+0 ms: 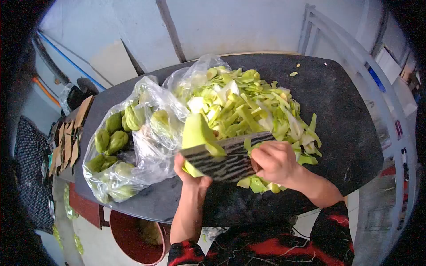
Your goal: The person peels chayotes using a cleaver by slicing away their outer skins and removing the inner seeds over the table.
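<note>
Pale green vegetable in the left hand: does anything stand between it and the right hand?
Yes: the wide knife, gripped in the right hand, crosses in front of the vegetable's lower part in this view.

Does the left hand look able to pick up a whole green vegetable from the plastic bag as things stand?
Probably not yet: the left hand grips a pale green vegetable at the knife, though the plastic bag lies close on that side.

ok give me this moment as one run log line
left hand: holding pale green vegetable | right hand: gripping knife | cut pieces: heaped on table | clear bag: whole vegetables inside
</note>
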Motion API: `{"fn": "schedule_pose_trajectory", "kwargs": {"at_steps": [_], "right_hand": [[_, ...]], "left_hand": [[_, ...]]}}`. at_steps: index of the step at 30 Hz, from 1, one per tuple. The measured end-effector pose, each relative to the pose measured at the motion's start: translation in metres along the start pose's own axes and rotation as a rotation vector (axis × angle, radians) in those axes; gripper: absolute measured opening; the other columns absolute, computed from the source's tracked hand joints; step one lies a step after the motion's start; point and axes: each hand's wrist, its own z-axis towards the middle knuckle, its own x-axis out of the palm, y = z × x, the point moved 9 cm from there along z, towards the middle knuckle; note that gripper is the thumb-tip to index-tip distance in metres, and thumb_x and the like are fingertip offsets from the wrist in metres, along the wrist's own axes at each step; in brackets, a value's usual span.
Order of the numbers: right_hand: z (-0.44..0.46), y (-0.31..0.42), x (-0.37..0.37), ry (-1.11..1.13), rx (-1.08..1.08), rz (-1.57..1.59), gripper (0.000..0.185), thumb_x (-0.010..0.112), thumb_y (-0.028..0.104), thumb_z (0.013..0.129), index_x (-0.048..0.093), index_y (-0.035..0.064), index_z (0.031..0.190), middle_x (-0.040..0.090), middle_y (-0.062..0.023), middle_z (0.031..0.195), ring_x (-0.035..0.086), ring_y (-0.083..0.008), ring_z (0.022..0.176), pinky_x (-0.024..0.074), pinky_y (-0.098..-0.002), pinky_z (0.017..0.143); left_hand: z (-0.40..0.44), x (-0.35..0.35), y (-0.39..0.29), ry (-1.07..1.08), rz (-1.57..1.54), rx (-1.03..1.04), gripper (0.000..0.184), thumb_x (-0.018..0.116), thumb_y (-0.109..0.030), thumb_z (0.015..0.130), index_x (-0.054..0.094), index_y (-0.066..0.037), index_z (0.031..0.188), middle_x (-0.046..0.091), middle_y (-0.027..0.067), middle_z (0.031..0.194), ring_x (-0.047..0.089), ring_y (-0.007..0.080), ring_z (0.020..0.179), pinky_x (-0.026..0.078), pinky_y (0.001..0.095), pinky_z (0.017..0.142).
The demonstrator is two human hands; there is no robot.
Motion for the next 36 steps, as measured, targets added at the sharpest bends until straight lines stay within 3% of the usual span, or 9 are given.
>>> {"fn": "schedule_pose_trajectory", "kwargs": {"at_steps": [5, 7, 13, 15, 21, 23, 25, 29, 36], "right_hand": [[-0.002, -0.002, -0.004, -0.043, -0.037, 0.002, 0.018, 0.068, 0.011, 0.067, 0.05, 0.0087, 0.069, 0.054, -0.0054, 0.06, 0.061, -0.0253, 0.053, 0.0494, -0.0371, 0.048], [-0.006, -0.033, 0.006, -0.069, 0.07, 0.038, 0.022, 0.068, 0.002, 0.057, 0.048, 0.0055, 0.065, 0.05, -0.0074, 0.056, 0.054, -0.0269, 0.047, 0.0433, -0.0364, 0.043], [-0.001, -0.011, -0.002, -0.058, -0.003, -0.055, 0.017, 0.068, 0.011, 0.067, 0.051, 0.0106, 0.069, 0.051, -0.0045, 0.057, 0.059, -0.0256, 0.051, 0.048, -0.0373, 0.045], [-0.003, -0.002, -0.003, -0.081, -0.063, -0.085, 0.016, 0.067, 0.011, 0.068, 0.051, 0.0106, 0.069, 0.051, -0.0047, 0.056, 0.059, -0.0254, 0.051, 0.0483, -0.0379, 0.045], [-0.012, -0.081, 0.017, 0.028, 0.303, -0.086, 0.015, 0.068, 0.011, 0.07, 0.055, 0.0077, 0.076, 0.061, -0.0103, 0.066, 0.063, -0.0308, 0.06, 0.0499, -0.0409, 0.052], [-0.017, -0.076, 0.026, 0.082, 0.314, -0.077, 0.017, 0.069, 0.015, 0.071, 0.056, 0.0093, 0.08, 0.064, -0.0111, 0.071, 0.065, -0.0332, 0.064, 0.052, -0.0433, 0.056], [-0.013, -0.074, 0.025, 0.051, 0.295, -0.114, 0.018, 0.07, 0.016, 0.07, 0.057, 0.0096, 0.081, 0.064, -0.0096, 0.07, 0.065, -0.0323, 0.065, 0.0522, -0.0424, 0.057], [-0.014, -0.068, 0.027, 0.058, 0.23, -0.109, 0.018, 0.07, 0.016, 0.069, 0.056, 0.0101, 0.077, 0.062, -0.0074, 0.068, 0.065, -0.0286, 0.062, 0.0515, -0.0406, 0.054], [-0.009, 0.006, 0.015, -0.104, -0.245, -0.216, 0.013, 0.063, 0.016, 0.066, 0.051, 0.0102, 0.067, 0.048, -0.0001, 0.061, 0.055, -0.0161, 0.055, 0.0428, -0.0281, 0.048]], "left_hand": [[-0.003, 0.009, 0.006, 0.062, 0.034, 0.027, 0.082, 0.061, -0.05, 0.076, 0.039, -0.005, 0.141, 0.054, 0.0208, 0.128, 0.058, 0.0342, 0.111, 0.049, 0.0475, 0.093], [-0.008, -0.002, 0.013, 0.015, -0.075, -0.104, 0.081, 0.062, -0.048, 0.076, 0.039, -0.003, 0.14, 0.055, 0.0199, 0.125, 0.059, 0.0341, 0.107, 0.052, 0.0477, 0.089], [-0.016, -0.023, 0.01, -0.061, -0.186, -0.014, 0.077, 0.067, -0.04, 0.073, 0.046, 0.001, 0.134, 0.061, 0.0206, 0.118, 0.063, 0.0359, 0.103, 0.053, 0.048, 0.089], [-0.02, -0.028, 0.02, -0.066, -0.208, -0.05, 0.079, 0.068, -0.042, 0.071, 0.045, 0.0, 0.135, 0.06, 0.0194, 0.119, 0.063, 0.0354, 0.102, 0.054, 0.047, 0.087], [-0.005, 0.023, 0.021, 0.114, -0.144, -0.148, 0.085, 0.067, -0.052, 0.071, 0.042, -0.006, 0.138, 0.054, 0.0177, 0.126, 0.057, 0.0327, 0.111, 0.053, 0.0523, 0.082], [-0.008, -0.003, 0.02, -0.023, -0.075, -0.098, 0.085, 0.064, -0.06, 0.075, 0.042, -0.009, 0.139, 0.055, 0.0162, 0.126, 0.055, 0.0326, 0.113, 0.05, 0.0561, 0.084], [0.002, -0.006, 0.023, -0.067, -0.429, -0.133, 0.082, 0.054, -0.068, 0.083, 0.042, -0.01, 0.14, 0.054, 0.0146, 0.128, 0.053, 0.0335, 0.115, 0.045, 0.0567, 0.092], [0.005, -0.02, 0.016, -0.397, -0.089, -0.072, 0.073, 0.041, -0.066, 0.091, 0.044, -0.011, 0.14, 0.053, 0.0148, 0.131, 0.053, 0.0346, 0.116, 0.04, 0.0559, 0.098], [0.006, -0.014, 0.022, -0.108, -0.314, -0.115, 0.075, 0.04, -0.066, 0.09, 0.048, -0.007, 0.135, 0.058, 0.0169, 0.124, 0.057, 0.033, 0.11, 0.046, 0.048, 0.096]]}}
